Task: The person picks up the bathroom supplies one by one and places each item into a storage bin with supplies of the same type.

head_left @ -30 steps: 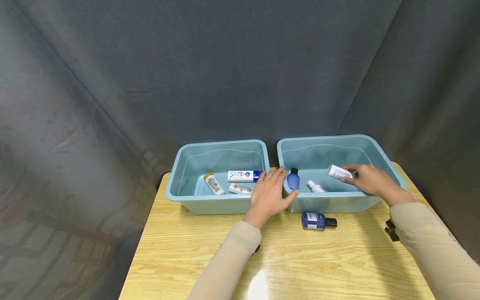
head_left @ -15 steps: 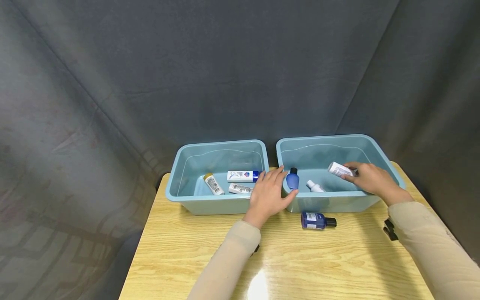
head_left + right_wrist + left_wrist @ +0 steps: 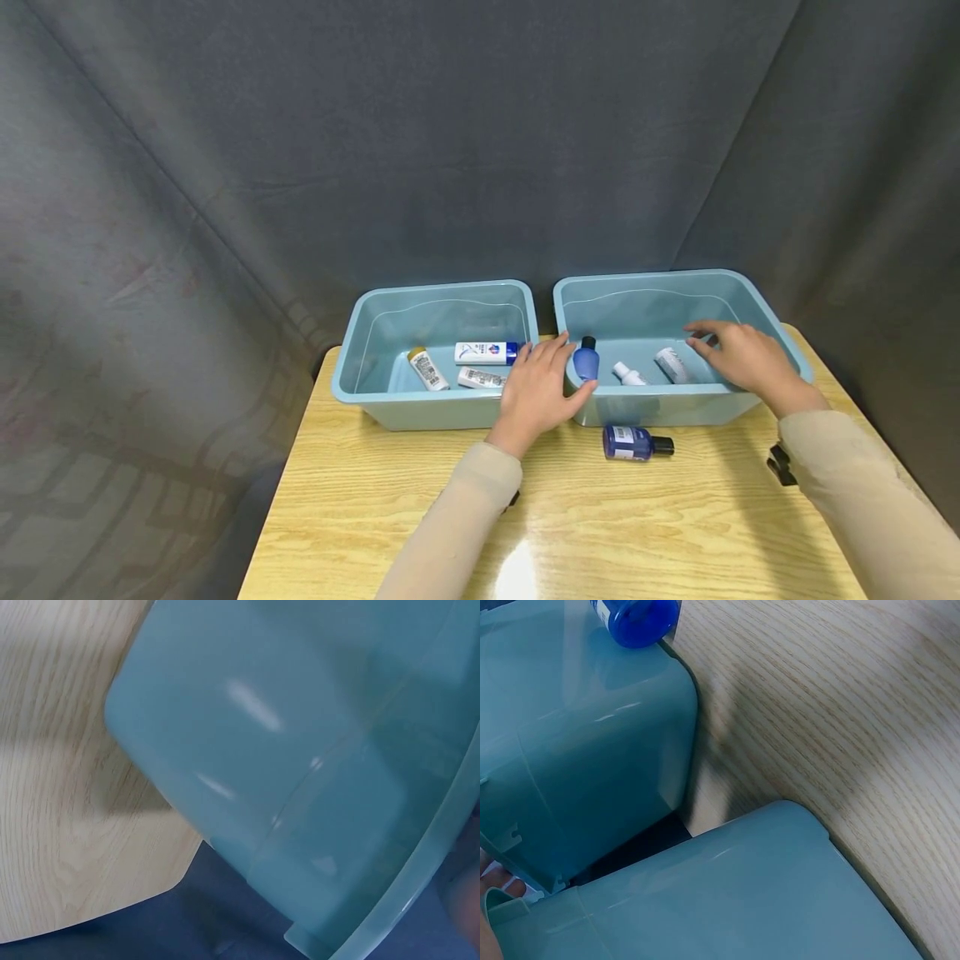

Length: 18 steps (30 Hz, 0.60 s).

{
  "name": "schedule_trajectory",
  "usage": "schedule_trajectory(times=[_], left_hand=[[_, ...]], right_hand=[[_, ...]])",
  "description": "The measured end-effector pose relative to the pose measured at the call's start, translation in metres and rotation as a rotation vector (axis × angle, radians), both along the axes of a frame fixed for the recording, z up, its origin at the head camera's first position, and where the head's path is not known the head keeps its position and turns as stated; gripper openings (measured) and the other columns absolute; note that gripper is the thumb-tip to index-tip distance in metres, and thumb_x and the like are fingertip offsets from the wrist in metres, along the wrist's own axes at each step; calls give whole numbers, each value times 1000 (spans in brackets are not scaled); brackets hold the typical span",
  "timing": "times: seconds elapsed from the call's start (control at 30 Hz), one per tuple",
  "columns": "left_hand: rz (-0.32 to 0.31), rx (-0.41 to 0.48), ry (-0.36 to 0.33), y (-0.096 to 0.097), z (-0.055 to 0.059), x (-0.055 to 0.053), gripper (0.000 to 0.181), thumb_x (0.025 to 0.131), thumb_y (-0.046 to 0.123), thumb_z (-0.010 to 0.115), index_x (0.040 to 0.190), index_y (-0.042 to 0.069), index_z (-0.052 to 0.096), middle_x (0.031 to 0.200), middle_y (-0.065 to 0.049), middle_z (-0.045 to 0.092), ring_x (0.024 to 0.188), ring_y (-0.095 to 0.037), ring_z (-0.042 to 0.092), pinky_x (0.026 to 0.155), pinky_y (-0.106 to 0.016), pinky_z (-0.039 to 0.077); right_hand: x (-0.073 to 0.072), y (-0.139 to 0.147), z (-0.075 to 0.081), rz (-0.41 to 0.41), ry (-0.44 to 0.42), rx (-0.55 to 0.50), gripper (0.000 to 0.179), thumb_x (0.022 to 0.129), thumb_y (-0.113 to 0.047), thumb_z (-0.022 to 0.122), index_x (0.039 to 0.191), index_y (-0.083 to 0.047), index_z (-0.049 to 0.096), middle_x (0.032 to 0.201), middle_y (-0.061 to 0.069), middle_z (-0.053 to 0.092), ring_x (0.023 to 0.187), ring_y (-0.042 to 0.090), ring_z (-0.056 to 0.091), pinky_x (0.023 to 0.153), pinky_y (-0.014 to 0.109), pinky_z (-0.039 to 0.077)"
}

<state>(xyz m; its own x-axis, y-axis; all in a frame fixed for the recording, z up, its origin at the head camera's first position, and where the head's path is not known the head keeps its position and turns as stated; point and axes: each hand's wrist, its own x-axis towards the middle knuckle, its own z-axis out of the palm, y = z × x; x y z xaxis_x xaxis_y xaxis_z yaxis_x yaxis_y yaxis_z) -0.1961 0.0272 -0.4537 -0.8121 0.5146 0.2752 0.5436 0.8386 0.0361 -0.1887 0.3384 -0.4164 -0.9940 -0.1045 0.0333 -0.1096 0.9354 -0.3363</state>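
My left hand (image 3: 534, 392) lies over the neighbouring rims of two light-blue plastic bins, fingers spread, nearest the blue bottle with a black cap (image 3: 587, 362) at the right bin's left side. In the left wrist view, part of the hand (image 3: 496, 883) shows by the rims. Above the right bin (image 3: 667, 392), my right hand (image 3: 742, 354) holds nothing, its fingers loosely bent. Just below and left of its fingertips, a white bottle with printed text (image 3: 672, 365) lies in the bin. Beside that is a smaller white bottle with a narrow cap (image 3: 628, 375).
In the left bin (image 3: 427, 408) lie a blue-capped white tube (image 3: 483, 353), a gold-capped tube (image 3: 427, 369) and another white tube (image 3: 480, 377). A dark blue bottle (image 3: 630, 443) lies on the wooden table (image 3: 360, 500) before the right bin. A grey curtain (image 3: 480, 150) hangs behind.
My right hand has let go of the white printed bottle, which has dropped from the fingertips onto the right bin's floor. The left hand has stayed put.
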Motion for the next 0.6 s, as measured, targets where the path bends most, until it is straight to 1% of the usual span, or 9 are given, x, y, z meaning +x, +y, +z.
schedule_trajectory(times=[0.07, 0.17, 0.3, 0.4, 0.5, 0.6], left_hand=[[-3, 3, 3, 0, 0, 0, 69, 96, 69, 36, 146, 23, 50, 154, 4, 41, 137, -15, 43, 115, -41, 30], [-8, 8, 6, 1, 0, 0, 69, 96, 69, 36, 145, 22, 51, 154, 3, 41, 136, -16, 43, 115, -41, 30], [-8, 8, 3, 1, 0, 0, 69, 96, 68, 36, 145, 22, 51, 154, 3, 41, 137, -16, 43, 115, -41, 30], [-4, 2, 2, 1, 0, -1, 70, 96, 69, 36, 146, 22, 50, 154, 3, 41, 137, -16, 43, 115, -41, 30], [-1, -5, -2, 1, 0, -1, 70, 96, 69, 35, 146, 23, 49, 155, 3, 40, 137, -15, 42, 115, -41, 30], [0, -3, -8, 0, 0, -1, 70, 96, 69, 35, 146, 23, 49, 155, 3, 40, 137, -16, 42, 115, -42, 30]], right_hand=[[4, -2, -1, -3, 52, -11, 38, 102, -29, 56, 129, -4, 63, 112, 24, 66, 61, 19, 51, 49, 36, 35], [11, -4, -3, -7, 148, -24, 34, 101, -28, 58, 125, -5, 66, 114, 24, 66, 61, 19, 52, 48, 33, 34], [19, -7, -5, -13, 261, -31, 31, 96, -24, 65, 121, -6, 69, 114, 23, 67, 68, 24, 59, 49, 33, 36], [24, -8, -6, -12, 327, -40, 30, 93, -22, 69, 118, -6, 70, 112, 23, 68, 71, 28, 61, 48, 32, 36], [29, -9, -7, -10, 373, -60, 30, 91, -21, 71, 118, -6, 70, 113, 24, 67, 76, 33, 62, 48, 33, 37], [34, -11, -7, -15, 396, -76, 31, 91, -22, 72, 118, -7, 70, 114, 24, 67, 84, 39, 63, 50, 39, 42]])
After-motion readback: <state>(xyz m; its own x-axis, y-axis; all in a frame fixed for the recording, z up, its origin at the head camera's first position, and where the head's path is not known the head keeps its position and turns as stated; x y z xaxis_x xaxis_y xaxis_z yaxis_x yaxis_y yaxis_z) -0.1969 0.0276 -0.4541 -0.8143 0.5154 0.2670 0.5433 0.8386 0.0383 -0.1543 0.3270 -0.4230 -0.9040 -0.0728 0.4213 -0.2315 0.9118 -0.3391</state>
